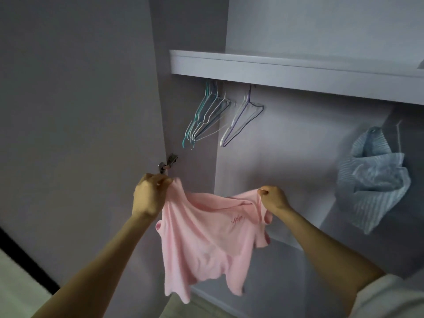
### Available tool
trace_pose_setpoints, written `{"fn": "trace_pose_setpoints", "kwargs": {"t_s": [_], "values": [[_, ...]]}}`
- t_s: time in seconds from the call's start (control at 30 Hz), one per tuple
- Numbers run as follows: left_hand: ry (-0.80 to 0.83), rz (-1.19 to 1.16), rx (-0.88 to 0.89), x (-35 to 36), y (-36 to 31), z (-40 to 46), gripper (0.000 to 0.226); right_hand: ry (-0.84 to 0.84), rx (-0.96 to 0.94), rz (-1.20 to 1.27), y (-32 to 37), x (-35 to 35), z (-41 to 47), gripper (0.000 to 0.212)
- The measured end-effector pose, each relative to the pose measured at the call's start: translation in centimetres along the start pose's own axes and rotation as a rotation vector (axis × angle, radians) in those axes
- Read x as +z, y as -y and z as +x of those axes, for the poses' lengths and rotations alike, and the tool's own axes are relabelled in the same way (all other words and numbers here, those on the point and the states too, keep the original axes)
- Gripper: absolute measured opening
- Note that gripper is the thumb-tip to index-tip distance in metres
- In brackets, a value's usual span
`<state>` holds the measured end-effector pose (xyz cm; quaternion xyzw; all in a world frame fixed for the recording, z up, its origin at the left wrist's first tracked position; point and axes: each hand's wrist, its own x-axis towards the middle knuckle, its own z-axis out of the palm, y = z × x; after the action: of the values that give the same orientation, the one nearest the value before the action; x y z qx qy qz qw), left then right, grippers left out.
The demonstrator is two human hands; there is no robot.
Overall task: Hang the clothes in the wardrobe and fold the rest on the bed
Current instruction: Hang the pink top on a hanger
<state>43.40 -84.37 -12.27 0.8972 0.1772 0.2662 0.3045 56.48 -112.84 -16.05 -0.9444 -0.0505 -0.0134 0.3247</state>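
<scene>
A pink short-sleeved top (204, 244) hangs spread between my two hands in front of the open wardrobe. My left hand (149, 196) grips its left shoulder near the door hinge. My right hand (274, 198) pinches its right shoulder, with a thin white hook showing at the fingers. Several empty hangers (206, 115) in teal, white and purple hang under the shelf (286, 70), above and between my hands. A blue striped shirt (371, 177) hangs inside the wardrobe at the right.
The open wardrobe door (80, 111) stands at the left with a metal hinge (168, 162) just above my left hand. The wardrobe's lower ledge (282, 245) runs behind the pink top. A strip of pale floor (20, 290) shows at the bottom left.
</scene>
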Motion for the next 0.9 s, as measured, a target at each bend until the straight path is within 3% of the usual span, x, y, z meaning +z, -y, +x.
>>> {"fn": "trace_pose_setpoints", "kwargs": {"t_s": [0.1, 0.3, 0.4, 0.43, 0.57, 0.9], "values": [[-0.022, -0.076, -0.012, 1.1, 0.1, 2.5, 0.018, 0.039, 0.016, 0.119, 1.5, 1.9, 3.9, 0.021], [0.051, -0.224, 0.032, 5.4, -0.8, 6.1, 0.009, 0.001, 0.119, 0.614, 6.9, 4.2, 12.5, 0.023], [0.094, -0.241, 0.027, 7.0, -0.5, 6.5, 0.008, 0.016, 0.239, 0.883, 9.9, 4.4, 15.0, 0.013], [0.094, -0.233, 0.024, 7.3, -0.3, 6.8, 0.008, 0.025, 0.254, 0.908, 10.7, 4.6, 15.9, 0.010], [0.119, -0.153, 0.032, 7.3, 0.5, 7.6, 0.009, 0.038, 0.230, 0.862, 12.3, 4.9, 17.8, 0.033], [0.094, -0.125, 0.017, 7.2, 1.0, 7.3, 0.010, -0.074, 0.146, 0.901, 11.2, 2.6, 17.4, 0.030]]}}
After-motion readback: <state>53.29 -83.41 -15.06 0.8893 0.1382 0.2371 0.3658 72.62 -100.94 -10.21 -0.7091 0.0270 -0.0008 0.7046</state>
